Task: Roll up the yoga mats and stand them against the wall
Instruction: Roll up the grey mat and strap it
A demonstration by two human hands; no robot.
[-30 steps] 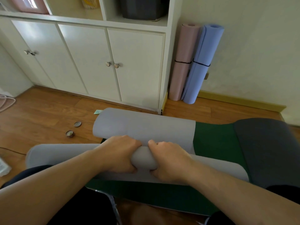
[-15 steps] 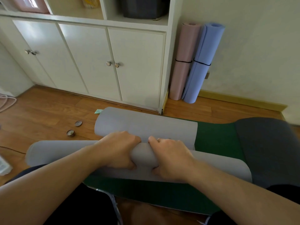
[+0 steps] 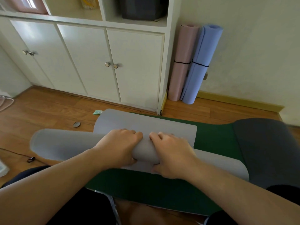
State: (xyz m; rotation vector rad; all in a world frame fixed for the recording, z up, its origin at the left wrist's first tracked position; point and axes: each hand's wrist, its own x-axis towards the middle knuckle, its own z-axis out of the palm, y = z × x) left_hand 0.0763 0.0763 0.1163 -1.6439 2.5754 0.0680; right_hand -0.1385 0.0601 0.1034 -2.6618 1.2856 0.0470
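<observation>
Two mats already stand rolled against the wall (image 3: 259,46) at 1 o'clock: pink mat (image 3: 183,62) and blue mat (image 3: 201,62), touching, each with a black band round the middle, just beside the white cabinet (image 3: 97,59). Wood floor (image 3: 40,114) takes the rest of the frame. Green mat (image 3: 211,135) lies flat across it, centre to 3 o'clock, with a dark grey mat (image 3: 267,151) on its right end. Grey mat (image 3: 146,124) sits on top of the green one, centre frame: part rolled, roll running 9 to 3 o'clock, flat remainder reaching toward 12. Left hand (image 3: 118,148) and right hand (image 3: 172,155) are side by side on the middle of the roll, both clamped over it, fingers curled on the far side, thumbs under the near side. Small stuff at 9 to 10 o'clock: round metal lid (image 3: 76,124), green scrap (image 3: 97,112), black cable (image 3: 19,154).

Judgement: mid-roll on mat three. To do it well: both hands are bunched at centre, so the ends look likely to go loose or cone out. Spread hands wider, keep tension into the core, push evenly toward 12 and check the roll ends stay square. Watch that the green mat underneath does not drag along.
</observation>
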